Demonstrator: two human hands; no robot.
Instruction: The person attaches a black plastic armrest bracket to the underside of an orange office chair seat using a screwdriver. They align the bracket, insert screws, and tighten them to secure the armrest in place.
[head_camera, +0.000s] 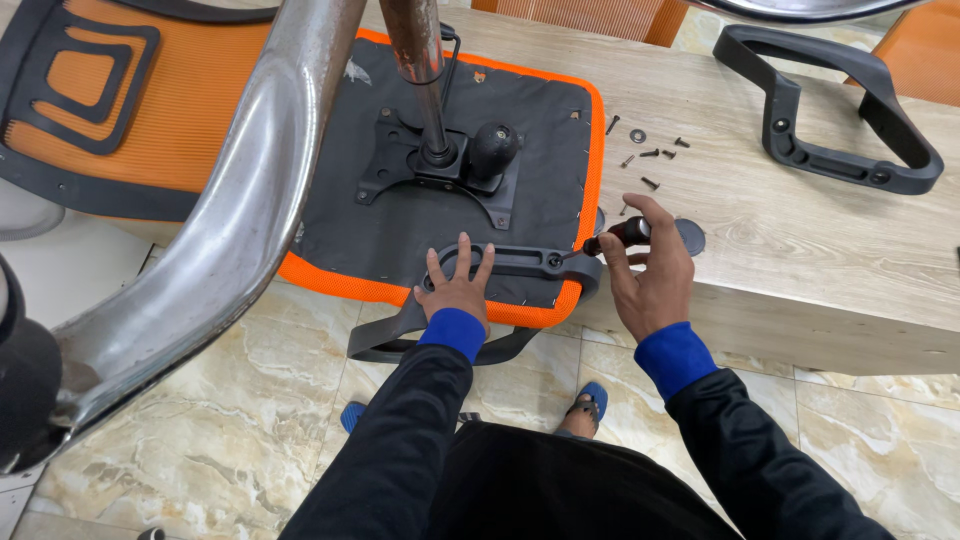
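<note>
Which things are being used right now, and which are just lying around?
In use:
left hand pressing black armrest
right hand holding screwdriver
upturned orange seat

Lying about:
loose screws
second armrest
orange backrest

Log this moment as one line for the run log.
left hand: pressing armrest | right hand: holding screwdriver | spare screws on table

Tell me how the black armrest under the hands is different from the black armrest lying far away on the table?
The near armrest lies on the upturned orange seat, pressed down by the left hand, while the right hand works a screwdriver at its end. The far armrest lies loose on the wooden table, untouched. Both are black plastic loops of similar shape.
</note>
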